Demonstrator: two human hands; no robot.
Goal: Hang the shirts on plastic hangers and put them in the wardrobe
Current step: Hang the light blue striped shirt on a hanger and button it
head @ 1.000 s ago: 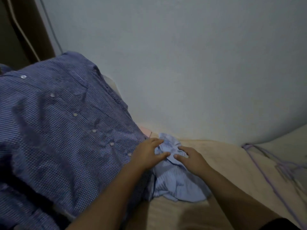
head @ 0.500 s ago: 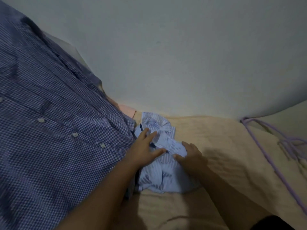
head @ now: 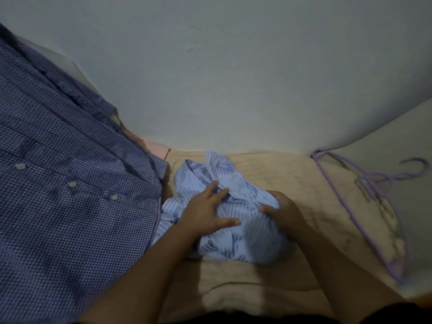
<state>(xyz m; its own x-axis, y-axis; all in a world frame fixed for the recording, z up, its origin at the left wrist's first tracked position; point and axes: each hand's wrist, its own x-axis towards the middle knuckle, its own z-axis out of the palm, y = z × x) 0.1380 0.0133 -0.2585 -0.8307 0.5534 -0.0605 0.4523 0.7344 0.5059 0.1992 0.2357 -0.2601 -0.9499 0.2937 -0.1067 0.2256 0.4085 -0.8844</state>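
- Head view showed a crumpled light-blue shirt with white diagonal stripes (head: pixel 236 220) lying in a heap on the beige quilted bed cover (head: pixel 292 181), close to the pale wall (head: pixel 233 78).
- The left hand (head: pixel 205 213) lay flat on the heap with its fingers spread; the right hand (head: pixel 281 211) had its fingers curled into the cloth at the heap's right side.
- A lilac plastic hanger (head: pixel 364 197) lay on the bed well to the right, apart from both hands; more than one may have been stacked there, but blur hid that.
- A dark-blue small-check buttoned shirt (head: pixel 70 183) filled the left; what held it up was out of sight.
- By my reading, the striped shirt was not yet on a hanger: spreading, hanging and carrying it to the wardrobe all remained.
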